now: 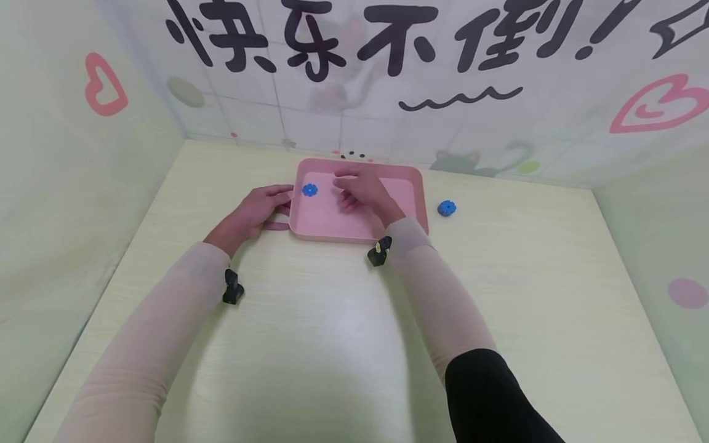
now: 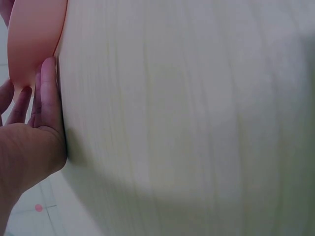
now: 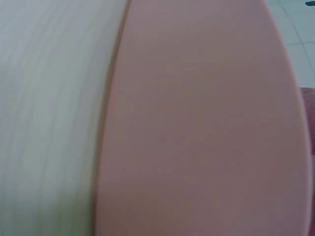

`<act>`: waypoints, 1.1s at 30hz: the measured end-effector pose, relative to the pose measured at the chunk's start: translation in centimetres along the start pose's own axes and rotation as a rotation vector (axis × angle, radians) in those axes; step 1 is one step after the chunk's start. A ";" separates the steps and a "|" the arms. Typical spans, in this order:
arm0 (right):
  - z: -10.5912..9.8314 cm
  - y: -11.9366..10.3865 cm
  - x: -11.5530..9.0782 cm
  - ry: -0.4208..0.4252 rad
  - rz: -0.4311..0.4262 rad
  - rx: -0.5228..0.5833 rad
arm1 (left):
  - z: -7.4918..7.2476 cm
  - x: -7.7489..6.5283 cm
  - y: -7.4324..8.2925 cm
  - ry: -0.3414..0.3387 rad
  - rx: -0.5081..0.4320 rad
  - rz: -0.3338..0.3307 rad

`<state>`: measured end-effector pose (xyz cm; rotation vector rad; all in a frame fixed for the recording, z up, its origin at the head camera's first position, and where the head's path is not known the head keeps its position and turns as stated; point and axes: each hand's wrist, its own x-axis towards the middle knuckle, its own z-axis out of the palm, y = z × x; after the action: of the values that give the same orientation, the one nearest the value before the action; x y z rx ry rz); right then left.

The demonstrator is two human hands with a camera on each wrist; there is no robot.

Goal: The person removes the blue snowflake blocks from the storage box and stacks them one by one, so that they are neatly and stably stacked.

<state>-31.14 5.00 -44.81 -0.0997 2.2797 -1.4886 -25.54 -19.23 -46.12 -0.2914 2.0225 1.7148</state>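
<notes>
A shallow pink tray [image 1: 354, 239] lies on the table near the back wall. Inside it, toward the left end, is a small blue flower-shaped piece [image 1: 309, 190]. My left hand [image 1: 257, 209] rests against the tray's left side, fingers fairly straight; the left wrist view shows the fingertips [image 2: 48, 66] right at the tray's outer wall. Over the middle of the tray hovers my right hand [image 1: 362, 192], index finger extended leftward, the other fingers loosely bent, with no object visible in it. In the right wrist view the tray's wall [image 3: 202, 123] covers most of that hand.
To the right of the tray, a blue flower-shaped piece [image 1: 446, 208], thicker-looking than the other, lies on the pale wooden table [image 1: 532, 295]. A printed cloth wall [image 1: 376, 132] rises directly behind the tray. More cloth walls [image 1: 66, 184] border the table's sides.
</notes>
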 end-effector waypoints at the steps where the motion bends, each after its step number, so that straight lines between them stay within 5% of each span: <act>1: 0.2 0.0 0.1 -0.009 0.000 0.000 | 0.0 0.0 0.0 0.000 -0.002 -0.001; 23: 4.0 -0.5 1.1 -0.129 -0.015 0.045 | -0.1 0.3 0.2 -0.024 -0.011 -0.014; 33: 5.5 -0.5 1.6 -0.081 0.027 -0.007 | -0.3 0.1 0.1 -0.029 -0.014 -0.013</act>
<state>-30.55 -0.38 -46.73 -0.1276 2.2140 -1.4367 -25.73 -19.44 -46.06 -0.2825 1.9846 1.7157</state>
